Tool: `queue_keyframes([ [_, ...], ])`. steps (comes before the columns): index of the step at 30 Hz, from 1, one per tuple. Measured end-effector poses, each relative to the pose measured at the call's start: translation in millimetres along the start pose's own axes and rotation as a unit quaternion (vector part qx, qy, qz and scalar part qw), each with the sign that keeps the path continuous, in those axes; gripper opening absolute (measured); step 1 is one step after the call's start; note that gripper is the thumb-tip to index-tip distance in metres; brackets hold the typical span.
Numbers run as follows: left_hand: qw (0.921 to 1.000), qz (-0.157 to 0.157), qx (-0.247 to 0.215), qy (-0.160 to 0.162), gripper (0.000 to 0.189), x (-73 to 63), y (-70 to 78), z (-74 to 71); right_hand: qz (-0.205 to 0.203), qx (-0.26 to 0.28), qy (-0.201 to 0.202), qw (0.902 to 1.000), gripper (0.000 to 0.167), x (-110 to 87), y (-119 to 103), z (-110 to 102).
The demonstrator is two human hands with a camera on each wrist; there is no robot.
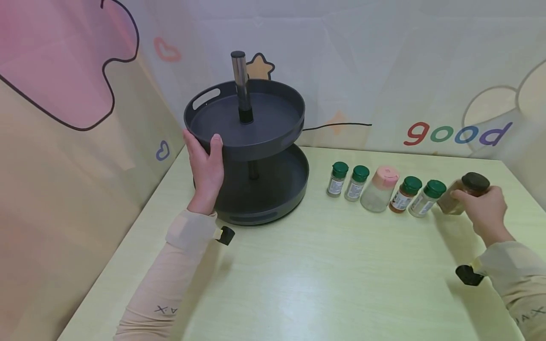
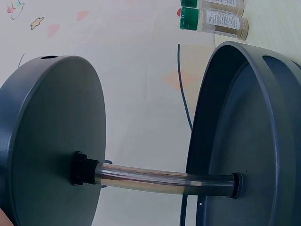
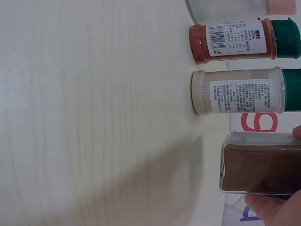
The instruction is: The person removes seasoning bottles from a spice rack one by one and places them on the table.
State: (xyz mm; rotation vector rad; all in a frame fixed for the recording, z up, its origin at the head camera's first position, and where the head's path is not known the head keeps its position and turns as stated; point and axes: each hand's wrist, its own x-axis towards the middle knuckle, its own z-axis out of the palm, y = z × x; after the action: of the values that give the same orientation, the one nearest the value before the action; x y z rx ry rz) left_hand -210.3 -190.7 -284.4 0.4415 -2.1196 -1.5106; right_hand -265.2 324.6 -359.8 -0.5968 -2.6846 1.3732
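Note:
In the head view a dark grey two-tier round tray [image 1: 273,150] stands at the back left, with a metal post through its middle. My left hand [image 1: 206,166] rests against the outer wall of its upper tier, thumb and fingers spread; in the left wrist view only a sliver of a finger shows. On the right, my right hand [image 1: 487,210] grips a square glass spice jar [image 3: 261,165] with a black lid and brown powder inside. The jar leans a little, and its base appears just off the table.
A row stands between tray and right hand: green-capped spice jars [image 1: 335,180], [image 1: 356,183], a pink-topped shaker [image 1: 377,194], a green-capped jar of red powder [image 1: 401,200] and another green-capped jar [image 1: 422,203]. Behind the pale table [image 1: 298,274] hangs a printed backdrop [image 1: 362,61].

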Motion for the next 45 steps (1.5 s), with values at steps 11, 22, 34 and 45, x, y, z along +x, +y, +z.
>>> queue_keyframes([
  [11,1.0000,-0.006,0.005,0.000,0.080,-0.3,0.6,0.0,0.010,-0.013,-0.016,0.9997,0.051,-0.2,5,4],
  [22,1.0000,-0.002,0.001,-0.001,0.080,-1.0,1.4,0.0,0.013,-0.020,-0.036,0.9991,0.078,-5.1,8,10],
  [34,1.0000,-0.006,-0.001,-0.004,0.081,-1.0,0.9,-0.6,0.004,-0.020,-0.031,0.9993,0.077,-6.3,12,15],
  [45,1.0000,-0.002,-0.006,-0.005,0.082,-1.2,-0.1,0.8,0.003,-0.015,-0.037,0.9992,0.081,-9.5,15,15],
])
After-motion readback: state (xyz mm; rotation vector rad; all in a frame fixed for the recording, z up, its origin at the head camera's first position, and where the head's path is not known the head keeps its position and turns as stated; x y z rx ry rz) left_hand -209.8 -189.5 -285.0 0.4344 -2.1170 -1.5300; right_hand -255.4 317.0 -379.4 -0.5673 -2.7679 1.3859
